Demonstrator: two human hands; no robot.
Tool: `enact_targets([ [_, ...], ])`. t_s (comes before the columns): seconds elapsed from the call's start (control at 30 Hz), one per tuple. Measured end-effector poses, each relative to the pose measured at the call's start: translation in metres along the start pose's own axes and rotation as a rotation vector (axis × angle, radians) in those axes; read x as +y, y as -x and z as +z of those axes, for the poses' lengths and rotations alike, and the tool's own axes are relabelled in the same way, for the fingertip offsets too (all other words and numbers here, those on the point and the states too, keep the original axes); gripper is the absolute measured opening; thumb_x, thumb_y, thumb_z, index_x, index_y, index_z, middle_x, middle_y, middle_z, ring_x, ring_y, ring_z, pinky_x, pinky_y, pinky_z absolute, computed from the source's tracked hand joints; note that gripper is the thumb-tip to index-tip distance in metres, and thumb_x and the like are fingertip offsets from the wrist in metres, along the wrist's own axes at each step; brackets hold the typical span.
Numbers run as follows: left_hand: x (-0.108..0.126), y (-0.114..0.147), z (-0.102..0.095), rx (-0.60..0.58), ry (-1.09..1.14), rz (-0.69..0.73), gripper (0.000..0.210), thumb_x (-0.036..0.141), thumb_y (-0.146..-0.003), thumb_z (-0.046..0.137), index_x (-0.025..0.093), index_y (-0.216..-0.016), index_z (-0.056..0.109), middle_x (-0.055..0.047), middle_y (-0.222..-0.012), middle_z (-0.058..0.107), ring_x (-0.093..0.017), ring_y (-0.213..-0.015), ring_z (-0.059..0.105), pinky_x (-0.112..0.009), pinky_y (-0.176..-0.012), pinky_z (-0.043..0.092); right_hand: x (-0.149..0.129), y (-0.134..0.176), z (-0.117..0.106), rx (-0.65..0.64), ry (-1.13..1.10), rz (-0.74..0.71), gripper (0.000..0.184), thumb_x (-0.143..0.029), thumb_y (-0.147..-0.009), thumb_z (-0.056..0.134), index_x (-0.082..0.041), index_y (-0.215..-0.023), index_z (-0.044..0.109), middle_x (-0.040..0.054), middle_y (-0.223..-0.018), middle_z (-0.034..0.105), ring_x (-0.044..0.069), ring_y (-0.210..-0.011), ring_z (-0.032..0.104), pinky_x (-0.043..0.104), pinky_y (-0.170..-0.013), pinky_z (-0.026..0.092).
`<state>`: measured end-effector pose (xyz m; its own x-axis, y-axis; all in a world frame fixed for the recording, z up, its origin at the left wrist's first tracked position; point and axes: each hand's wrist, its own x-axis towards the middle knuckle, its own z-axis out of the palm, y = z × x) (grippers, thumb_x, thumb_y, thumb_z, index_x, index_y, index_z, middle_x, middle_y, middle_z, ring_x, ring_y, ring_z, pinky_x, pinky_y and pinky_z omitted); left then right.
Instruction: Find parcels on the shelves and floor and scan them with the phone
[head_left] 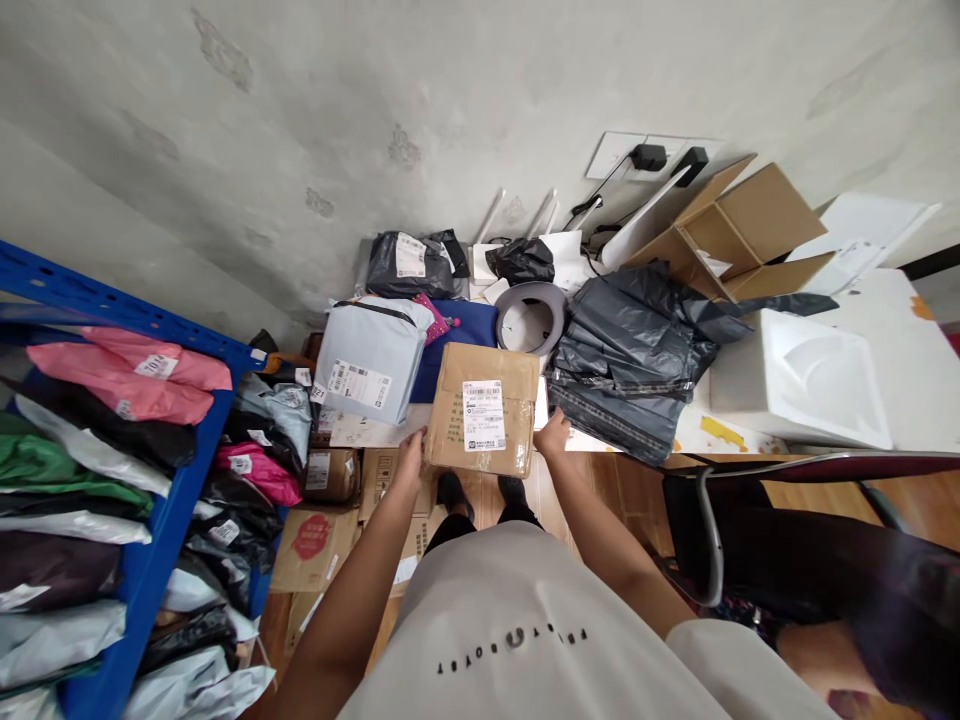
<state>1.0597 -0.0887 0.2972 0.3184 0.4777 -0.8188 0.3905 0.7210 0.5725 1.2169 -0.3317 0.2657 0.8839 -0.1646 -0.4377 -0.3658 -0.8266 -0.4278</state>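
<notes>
A taped brown cardboard box (pixel 454 405) with a white shipping label (pixel 484 415) sits at the table's front edge, its near side hanging over the floor. At its lower left corner, my left hand (pixel 412 457) grips the box. My right hand (pixel 553 436) closes at its right side, fingertips against the cardboard; the undersides of both hands are hidden. Just above my right hand shows a pale strip with a dark edge, too covered to name. A pale grey mailing bag (pixel 371 345) lies left of the box, and a large black plastic bag (pixel 622 350) lies to the right.
Behind the box are a grey ring-shaped object (pixel 559 318), a black parcel (pixel 386 270) and a router (pixel 487 215). An open carton (pixel 772 215) and a white foam box (pixel 750 390) stand right. A blue shelf (pixel 150 560) holds parcels at left. Another person sits at lower right.
</notes>
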Motion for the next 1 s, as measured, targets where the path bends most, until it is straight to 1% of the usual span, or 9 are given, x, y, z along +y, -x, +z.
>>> enact_targets([
  [0.1,-0.008,0.006,0.001,-0.064,0.052,-0.12,0.037,0.046,-0.083,0.064,0.021,-0.11,0.065,-0.002,-0.082,0.071,-0.019,-0.078,0.068,-0.027,-0.066,0.052,0.001,-0.001,-0.001,-0.014,-0.039,0.001,0.048,-0.034,-0.094,0.064,-0.02,-0.138,0.05,0.0125,-0.141,0.052,0.03,-0.121,0.057,0.053,-0.099,0.05],
  [0.27,-0.021,0.014,-0.002,-0.192,0.136,-0.302,0.05,0.056,-0.091,0.048,0.02,-0.122,0.062,-0.008,-0.092,0.071,-0.025,-0.084,0.068,-0.045,-0.078,0.058,0.002,-0.012,-0.005,-0.139,-0.092,0.034,0.036,-0.034,-0.096,0.062,-0.018,-0.128,0.059,0.0108,-0.13,0.061,0.025,-0.11,0.064,0.047,-0.091,0.056],
  [0.43,-0.028,0.024,-0.003,-0.359,0.271,-0.251,0.064,0.068,-0.092,0.04,0.024,-0.135,0.056,-0.01,-0.114,0.071,-0.028,-0.102,0.067,-0.054,-0.092,0.055,0.004,-0.021,-0.007,-0.282,-0.152,0.042,0.033,-0.033,-0.096,0.063,-0.017,-0.124,0.06,0.0094,-0.124,0.064,0.024,-0.104,0.066,0.044,-0.087,0.058],
  [0.67,-0.025,0.023,-0.013,-0.418,0.231,-0.262,0.053,0.053,-0.097,0.043,0.018,-0.134,0.056,-0.013,-0.113,0.071,-0.03,-0.1,0.069,-0.056,-0.089,0.056,0.002,-0.017,-0.016,-0.334,-0.34,0.077,0.034,-0.033,-0.096,0.063,-0.018,-0.126,0.059,0.0101,-0.127,0.063,0.025,-0.107,0.065,0.045,-0.089,0.058],
  [0.77,-0.02,0.014,-0.016,-0.342,0.166,-0.256,0.045,0.05,-0.092,0.054,0.016,-0.12,0.065,-0.014,-0.103,0.072,-0.029,-0.092,0.07,-0.045,-0.079,0.058,0.016,-0.005,-0.037,-0.401,-0.495,0.063,0.032,-0.034,-0.097,0.061,-0.017,-0.124,0.06,0.0098,-0.126,0.063,0.024,-0.105,0.066,0.045,-0.088,0.058],
  [0.83,-0.012,0.001,-0.019,-0.195,0.136,-0.192,0.037,0.05,-0.088,0.062,0.018,-0.106,0.067,-0.009,-0.088,0.071,-0.023,-0.079,0.069,-0.032,-0.066,0.055,0.033,0.007,-0.057,-0.449,-0.604,0.045,0.033,-0.034,-0.093,0.067,-0.016,-0.12,0.062,0.0096,-0.121,0.066,0.024,-0.102,0.067,0.044,-0.086,0.058],
  [0.87,-0.006,-0.007,-0.021,-0.099,0.127,-0.147,0.034,0.05,-0.085,0.065,0.019,-0.099,0.066,-0.005,-0.078,0.068,-0.019,-0.07,0.066,-0.027,-0.06,0.051,0.043,0.014,-0.067,-0.472,-0.658,0.035,0.036,-0.032,-0.086,0.074,-0.016,-0.116,0.063,0.0097,-0.117,0.069,0.025,-0.101,0.068,0.044,-0.086,0.058],
  [0.93,0.008,-0.026,-0.025,0.093,0.111,-0.048,0.031,0.049,-0.082,0.069,0.02,-0.088,0.061,0.003,-0.064,0.057,-0.012,-0.055,0.055,-0.021,-0.051,0.041,0.064,0.031,-0.088,-0.507,-0.761,0.021,0.056,-0.026,-0.06,0.091,-0.019,-0.109,0.064,0.0095,-0.11,0.073,0.029,-0.098,0.07,0.044,-0.084,0.058],
  [1.0,0.025,-0.044,-0.028,0.212,0.098,0.041,0.029,0.044,-0.082,0.071,0.019,-0.085,0.059,0.006,-0.062,0.051,-0.008,-0.05,0.046,-0.02,-0.05,0.037,0.082,0.049,-0.106,-0.505,-0.849,0.012,0.066,-0.023,-0.046,0.094,-0.021,-0.105,0.064,0.0078,-0.104,0.075,0.03,-0.095,0.07,0.043,-0.082,0.056],
])
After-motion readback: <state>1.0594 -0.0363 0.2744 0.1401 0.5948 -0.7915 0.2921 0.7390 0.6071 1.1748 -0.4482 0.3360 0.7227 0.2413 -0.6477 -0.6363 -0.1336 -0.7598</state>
